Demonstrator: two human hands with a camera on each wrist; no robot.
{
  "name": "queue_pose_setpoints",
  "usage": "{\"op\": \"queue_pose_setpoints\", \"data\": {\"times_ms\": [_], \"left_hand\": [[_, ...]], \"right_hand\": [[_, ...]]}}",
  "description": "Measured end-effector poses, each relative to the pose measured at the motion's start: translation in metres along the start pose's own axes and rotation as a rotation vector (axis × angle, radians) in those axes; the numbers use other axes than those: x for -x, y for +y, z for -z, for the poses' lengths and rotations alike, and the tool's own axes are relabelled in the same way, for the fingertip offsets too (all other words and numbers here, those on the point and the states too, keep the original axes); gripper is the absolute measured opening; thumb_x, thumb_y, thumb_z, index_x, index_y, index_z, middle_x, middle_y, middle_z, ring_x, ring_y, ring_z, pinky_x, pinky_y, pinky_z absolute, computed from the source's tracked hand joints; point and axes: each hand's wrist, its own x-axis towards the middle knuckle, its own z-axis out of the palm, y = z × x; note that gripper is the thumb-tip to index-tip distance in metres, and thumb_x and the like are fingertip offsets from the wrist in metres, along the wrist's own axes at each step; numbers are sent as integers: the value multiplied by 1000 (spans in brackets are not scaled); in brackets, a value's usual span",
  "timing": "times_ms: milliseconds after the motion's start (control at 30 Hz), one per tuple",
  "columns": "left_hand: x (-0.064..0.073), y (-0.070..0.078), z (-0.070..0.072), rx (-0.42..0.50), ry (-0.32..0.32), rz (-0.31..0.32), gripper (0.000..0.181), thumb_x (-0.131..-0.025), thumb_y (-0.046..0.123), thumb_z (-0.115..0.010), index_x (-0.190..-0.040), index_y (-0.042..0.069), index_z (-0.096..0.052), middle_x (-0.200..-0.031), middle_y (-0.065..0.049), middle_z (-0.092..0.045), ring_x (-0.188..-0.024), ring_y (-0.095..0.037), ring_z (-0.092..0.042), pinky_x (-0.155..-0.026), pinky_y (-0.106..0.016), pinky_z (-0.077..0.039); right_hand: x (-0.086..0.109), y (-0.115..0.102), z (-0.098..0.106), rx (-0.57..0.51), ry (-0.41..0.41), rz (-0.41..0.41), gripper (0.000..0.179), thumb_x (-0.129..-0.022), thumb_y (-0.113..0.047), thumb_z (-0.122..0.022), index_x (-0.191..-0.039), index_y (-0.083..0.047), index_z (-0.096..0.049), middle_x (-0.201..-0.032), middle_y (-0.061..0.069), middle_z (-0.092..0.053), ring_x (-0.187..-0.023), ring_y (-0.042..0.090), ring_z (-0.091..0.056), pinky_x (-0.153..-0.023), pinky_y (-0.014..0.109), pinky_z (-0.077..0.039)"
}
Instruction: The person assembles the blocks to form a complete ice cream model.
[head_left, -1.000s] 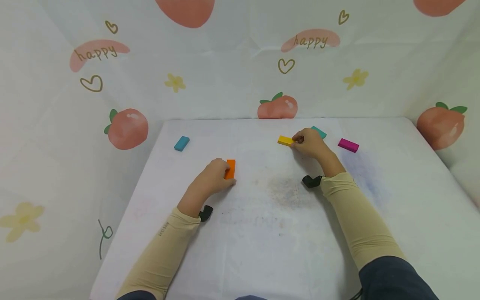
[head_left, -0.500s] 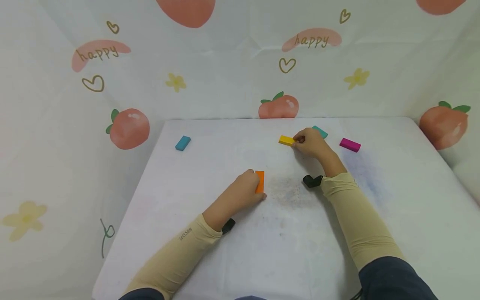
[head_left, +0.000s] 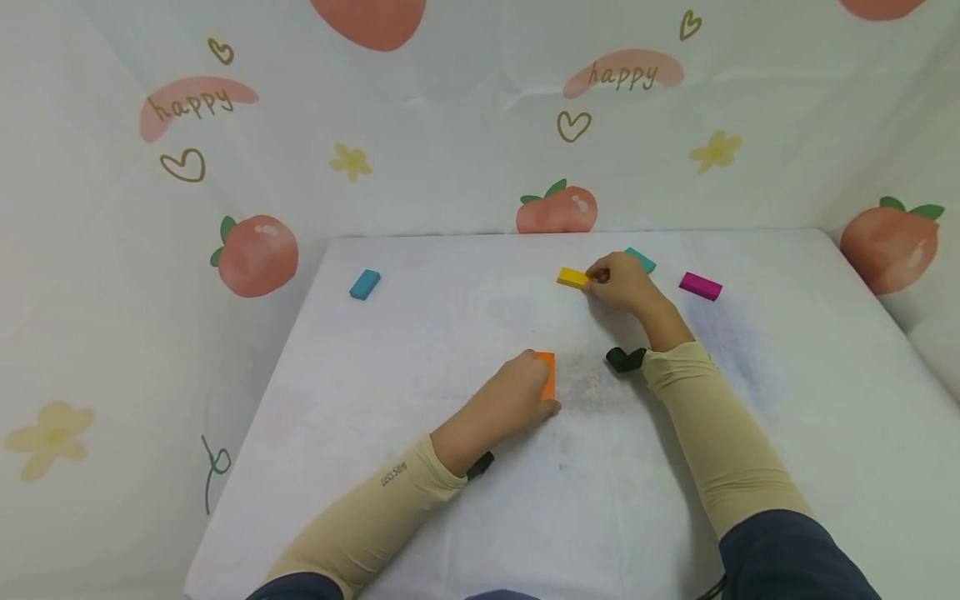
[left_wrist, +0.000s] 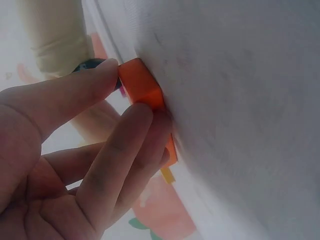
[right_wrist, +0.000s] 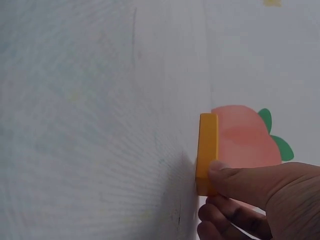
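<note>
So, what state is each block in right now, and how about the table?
Orange block: gripped by the left fingers.
Yellow block: pinched by the right fingers.
Blue block: lying loose.
Teal block: not held, partly hidden.
Magenta block: lying loose.
Table: smudged in places.

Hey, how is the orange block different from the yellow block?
The orange block is in the left hand, but the yellow block is in the right hand.
In the head view, the orange block's long side points away toward the back, while the yellow block lies more sideways.
The yellow block is farther back over the white table than the orange block.
Both are longish, straight-edged blocks.
</note>
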Motion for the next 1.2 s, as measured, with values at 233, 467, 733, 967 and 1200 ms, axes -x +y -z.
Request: {"op": "queue_pose_setpoints", "data": {"times_ms": [233,467,733,967,1200], "left_hand": [[0,2,1,-10,14,-6,38,-93,25,-85,-70,9,-58,-82,-2,-52,-68,-12,-47,-62,-22,-42],[-1,-2,1,17,23,-18,36,-94,29,-83,-76,8,-60,-81,-2,-52,-66,-11,-48,-59,-20,-40],[-23,-18,35,103,87,-37,37,-97,27,-79,-115,-5,-74,-111,-17,-72,-93,-24,-67,-82,-32,-58],[-63,-44,59,85,220,-128,32,-100,16,-74,-123,-6,-72,-116,-23,-71,-93,-26,-70,-84,-33,-61],[-89,-55,59,56,154,-123,36,-102,14,-71,-131,-7,-67,-121,-24,-68,-100,-27,-68,-89,-34,-59]], "right_hand": [[2,1,2,-10,-7,1,33,-102,-13,-69,-129,6,-71,-119,24,-67,-107,34,-58,-97,47,-52],[6,0,2,-4,-16,16,33,-100,-14,-71,-127,5,-73,-121,24,-68,-109,35,-60,-98,49,-53],[9,-2,1,-1,-18,26,33,-101,-14,-70,-128,5,-72,-120,24,-67,-109,36,-59,-99,50,-53],[9,-8,-5,-4,-59,32,33,-100,-15,-73,-127,4,-74,-118,22,-70,-107,33,-61,-98,48,-54],[15,-13,-10,-4,-72,77,32,-99,-13,-75,-125,5,-74,-116,22,-70,-107,34,-62,-99,49,-57]]}}
